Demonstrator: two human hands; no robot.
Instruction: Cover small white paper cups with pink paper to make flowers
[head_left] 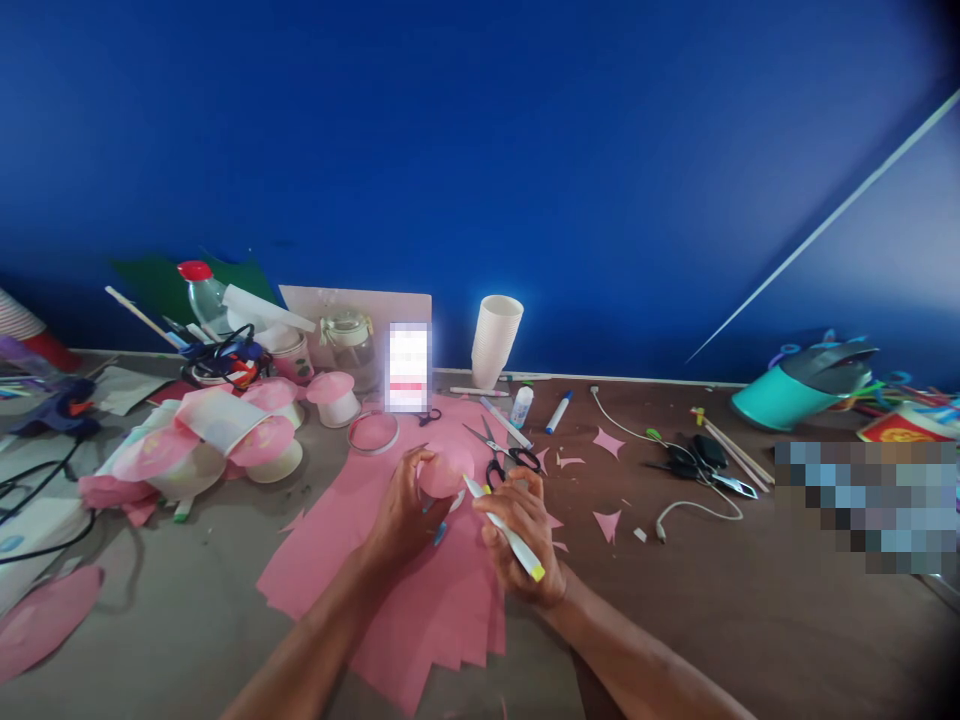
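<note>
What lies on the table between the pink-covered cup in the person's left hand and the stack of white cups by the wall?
In the head view, black-handled scissors lie between the pink-covered cup and the stack of white cups.

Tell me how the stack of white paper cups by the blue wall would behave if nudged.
The stack of white paper cups stands tall on a narrow base and already leans, so it would probably tip rather than slide. Being thin paper, it is likely light and easily crushed. On its side, it might roll in a curve.
</note>
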